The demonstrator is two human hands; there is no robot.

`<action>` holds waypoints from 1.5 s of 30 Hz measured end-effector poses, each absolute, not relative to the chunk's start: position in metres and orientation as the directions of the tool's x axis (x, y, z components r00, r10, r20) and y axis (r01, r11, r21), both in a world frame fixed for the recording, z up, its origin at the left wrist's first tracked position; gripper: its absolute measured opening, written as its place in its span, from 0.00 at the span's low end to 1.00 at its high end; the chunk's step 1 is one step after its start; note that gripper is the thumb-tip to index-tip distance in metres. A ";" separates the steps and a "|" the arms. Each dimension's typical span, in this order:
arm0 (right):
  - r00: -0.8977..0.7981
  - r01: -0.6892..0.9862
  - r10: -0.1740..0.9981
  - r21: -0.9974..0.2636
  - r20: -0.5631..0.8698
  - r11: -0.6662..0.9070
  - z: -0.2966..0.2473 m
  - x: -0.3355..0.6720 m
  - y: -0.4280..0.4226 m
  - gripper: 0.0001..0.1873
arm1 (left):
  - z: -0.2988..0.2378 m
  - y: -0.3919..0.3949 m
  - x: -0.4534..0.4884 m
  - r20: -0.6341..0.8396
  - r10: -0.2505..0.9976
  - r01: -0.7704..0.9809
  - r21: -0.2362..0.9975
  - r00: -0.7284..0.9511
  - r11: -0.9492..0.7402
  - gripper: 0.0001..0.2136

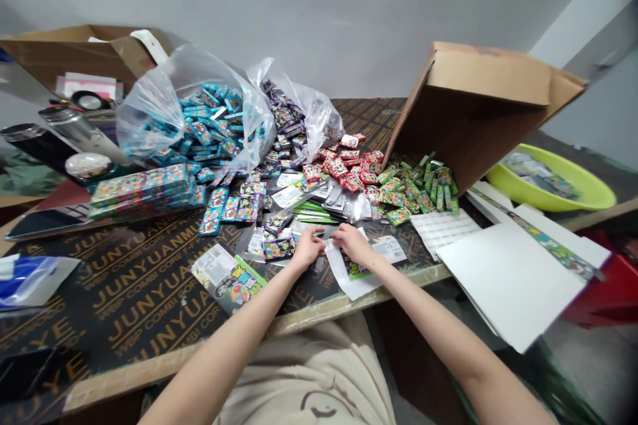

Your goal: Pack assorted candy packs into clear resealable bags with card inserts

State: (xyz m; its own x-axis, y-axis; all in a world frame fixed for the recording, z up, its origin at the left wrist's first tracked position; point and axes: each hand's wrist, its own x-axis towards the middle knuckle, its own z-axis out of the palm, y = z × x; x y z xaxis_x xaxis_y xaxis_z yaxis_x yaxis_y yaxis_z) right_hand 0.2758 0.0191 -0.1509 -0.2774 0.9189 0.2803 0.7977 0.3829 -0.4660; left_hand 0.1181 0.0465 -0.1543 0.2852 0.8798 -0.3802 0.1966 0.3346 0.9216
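My left hand [308, 247] and my right hand [351, 243] are close together near the table's front edge, fingers curled inward. Under the right hand lies a white paper sheet [341, 273], its top edge pinched by those fingers. The left fingertips are closed at the sheet's upper left corner; what they hold is too small to make out. Beneath the sheet, a green and black printed card [356, 269] partly shows. Small purple packets [279, 249] lie on clear plastic beside my left hand. A stack of flat clear bags with green edges [316, 212] sits just beyond both hands.
Clear bags spill blue packets [214, 119] and purple packets [286, 109] at the back. Red packets [351, 169] and green packets [419, 186] are heaped before a tilted cardboard box [478, 93]. A yellow bowl [593, 192] and white cards [513, 272] are at right, a printed card [226, 279] at left.
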 end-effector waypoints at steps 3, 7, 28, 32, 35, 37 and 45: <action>-0.234 0.785 0.921 -0.498 0.311 0.368 -0.160 0.274 0.014 0.08 | -0.157 0.046 0.118 -0.369 0.887 0.162 0.928 0.278 0.335 0.22; -0.121 0.781 0.916 -0.532 0.383 0.326 -0.159 0.277 0.005 0.10 | -0.160 0.047 0.117 -0.359 0.892 0.138 0.933 0.276 0.333 0.22; -0.127 0.768 0.882 -0.518 0.454 0.377 -0.149 0.264 0.000 0.28 | -0.167 0.048 0.118 -0.362 0.885 0.171 0.930 0.292 0.325 0.27; -0.199 0.853 0.917 -0.400 0.346 0.336 -0.146 0.267 0.008 0.30 | -0.164 0.048 0.119 -0.374 0.881 0.164 0.926 0.290 0.339 0.27; -0.291 0.866 0.908 -0.319 0.302 0.384 -0.148 0.268 0.011 0.25 | -0.162 0.047 0.118 -0.383 0.879 0.162 0.923 0.286 0.349 0.27; -0.333 0.845 0.890 -0.319 0.313 0.428 -0.150 0.268 0.009 0.23 | -0.162 0.047 0.118 -0.385 0.878 0.157 0.922 0.284 0.353 0.27; -0.010 0.549 0.939 -0.783 0.343 0.292 -0.141 0.260 0.007 0.37 | -0.161 0.047 0.119 -0.391 0.877 0.125 0.920 0.278 0.371 0.27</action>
State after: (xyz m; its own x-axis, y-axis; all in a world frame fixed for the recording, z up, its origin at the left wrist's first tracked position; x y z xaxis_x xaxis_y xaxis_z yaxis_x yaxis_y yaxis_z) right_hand 0.2603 0.0070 -0.1408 -0.0098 0.9393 0.3429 0.5489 0.2916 -0.7834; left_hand 0.1188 0.0471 -0.1612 0.2781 0.8772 -0.3914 0.1250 0.3709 0.9202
